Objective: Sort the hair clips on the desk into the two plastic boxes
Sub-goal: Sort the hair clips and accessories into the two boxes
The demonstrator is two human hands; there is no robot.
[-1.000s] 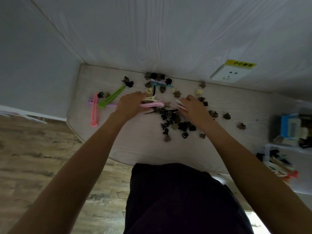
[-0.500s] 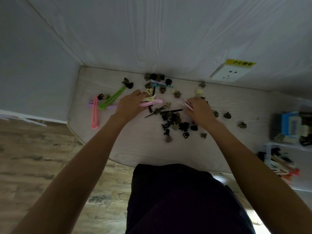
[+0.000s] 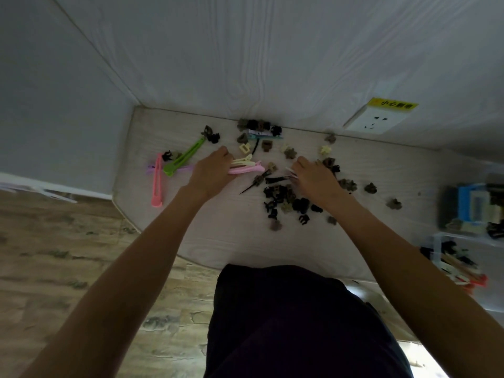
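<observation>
Two long clips, cream and pink plastic (image 3: pixel 245 166), stay pinched in the left hand (image 3: pixel 211 171) while the right hand (image 3: pixel 313 177), fingers together on a thin white clip, has shifted right, gathering long ones before the clear boxes (image 3: pixel 463 257) near right.

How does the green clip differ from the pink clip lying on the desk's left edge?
The green clip lies diagonally, its far end pointing toward the wall; the pink clip runs nearly straight toward the desk's front edge. The green clip sits nearer the left hand; the pink clip lies farther out. Both are long, flat and untouched.
</observation>
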